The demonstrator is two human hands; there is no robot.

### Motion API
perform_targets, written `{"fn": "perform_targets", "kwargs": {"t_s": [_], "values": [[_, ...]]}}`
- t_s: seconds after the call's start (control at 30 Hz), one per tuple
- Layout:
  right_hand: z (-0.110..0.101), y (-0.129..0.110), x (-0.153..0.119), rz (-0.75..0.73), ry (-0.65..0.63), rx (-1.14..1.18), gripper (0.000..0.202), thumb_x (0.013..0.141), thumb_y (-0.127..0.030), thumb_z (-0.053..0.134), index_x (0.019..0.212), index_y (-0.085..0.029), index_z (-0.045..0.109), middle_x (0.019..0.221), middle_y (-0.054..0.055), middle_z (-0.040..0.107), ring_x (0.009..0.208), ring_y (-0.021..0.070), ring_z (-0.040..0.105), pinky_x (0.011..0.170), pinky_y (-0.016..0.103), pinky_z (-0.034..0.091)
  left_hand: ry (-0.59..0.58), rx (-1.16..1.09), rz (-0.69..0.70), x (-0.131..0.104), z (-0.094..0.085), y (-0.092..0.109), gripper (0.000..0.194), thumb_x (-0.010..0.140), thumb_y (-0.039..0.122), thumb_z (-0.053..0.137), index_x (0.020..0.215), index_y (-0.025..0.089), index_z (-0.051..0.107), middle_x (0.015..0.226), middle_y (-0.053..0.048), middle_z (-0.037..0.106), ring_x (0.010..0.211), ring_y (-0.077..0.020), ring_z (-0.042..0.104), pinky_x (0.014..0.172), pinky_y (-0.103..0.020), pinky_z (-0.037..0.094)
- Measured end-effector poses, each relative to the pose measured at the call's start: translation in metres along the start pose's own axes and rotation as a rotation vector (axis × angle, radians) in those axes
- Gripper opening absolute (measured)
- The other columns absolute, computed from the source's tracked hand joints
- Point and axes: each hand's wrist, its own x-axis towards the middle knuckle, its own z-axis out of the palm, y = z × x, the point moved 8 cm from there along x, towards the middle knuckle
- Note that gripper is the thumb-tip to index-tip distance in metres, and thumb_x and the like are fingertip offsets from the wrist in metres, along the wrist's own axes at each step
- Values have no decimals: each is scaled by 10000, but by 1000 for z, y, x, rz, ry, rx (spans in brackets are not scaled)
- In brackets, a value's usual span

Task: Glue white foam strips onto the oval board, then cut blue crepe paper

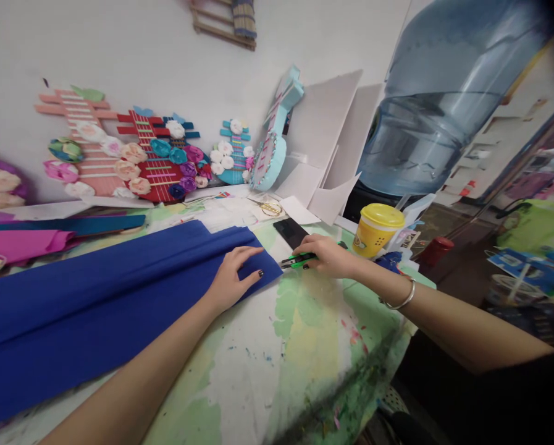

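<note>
A long sheet of deep blue crepe-like paper (119,290) lies folded in layers across the left of the table. My left hand (233,278) rests on its right end, thumb and fingers apart and pressing on the surface. In my right hand (325,254) is a green and black utility knife (297,261), its tip pointing left at the paper's right corner. Whether the tip touches the paper I cannot tell. Just behind my right hand lies a black phone (290,232), partly covered by the fingers.
Gold-handled scissors (271,209) lie farther back. Flower-covered cardboard guitars (154,154) lean on the wall, and white boards (323,130) stand beside them. On the right are a yellow cup (377,230) and a large water bottle (425,111). Magenta paper (31,246) lies at left.
</note>
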Motion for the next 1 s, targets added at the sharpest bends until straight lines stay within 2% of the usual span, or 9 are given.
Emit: {"fn": "perform_targets", "kwargs": {"t_s": [0.1,0.27,0.4,0.57,0.63,0.8,1.0], "values": [[1,-9,-1,-65,-7,-5,400,681,-38,581,1055,-153,662,953,103,588,903,211,525,805,319,411,-111,162,83,-2,11,8,417,862,377,487,1266,273,498,1345,-66,449,1249,-274,341,1047,-506,260],[1,-19,-9,-106,2,-3,401,708,-48,567,1087,-156,644,957,101,578,894,204,514,795,322,420,-288,296,51,-7,30,4,425,925,385,333,1347,372,380,1450,-7,327,1335,-308,186,1029,-587,214],[3,-15,-11,-110,-11,-9,400,710,-39,556,1083,-154,644,963,103,584,899,203,522,802,328,423,-316,282,55,-7,32,2,416,923,367,334,1332,370,406,1441,5,353,1341,-295,197,1043,-573,212],[5,3,-9,-92,-27,2,415,680,-6,546,1046,-160,663,975,99,603,912,206,542,808,323,427,-278,149,105,-4,28,4,389,909,299,350,1258,255,514,1361,-25,477,1335,-234,280,1088,-473,235],[7,9,-10,-82,-48,-2,412,685,1,535,1042,-157,666,977,102,610,917,204,549,808,315,429,-306,165,77,-5,30,3,395,902,267,347,1265,248,500,1344,-24,498,1327,-220,312,1089,-480,231],[11,22,-13,-57,-61,-24,429,689,15,505,1046,-156,670,982,111,624,908,208,562,799,313,433,-451,363,69,-12,42,6,437,913,282,319,1342,279,401,1419,-13,401,1355,-231,258,1095,-561,94],[11,31,-15,-46,-55,-21,450,691,14,497,1074,-153,663,973,112,633,904,212,569,803,322,437,-515,442,130,-19,46,10,532,929,479,246,1425,286,235,1483,-22,269,1381,-256,173,1101,-536,64]]}}
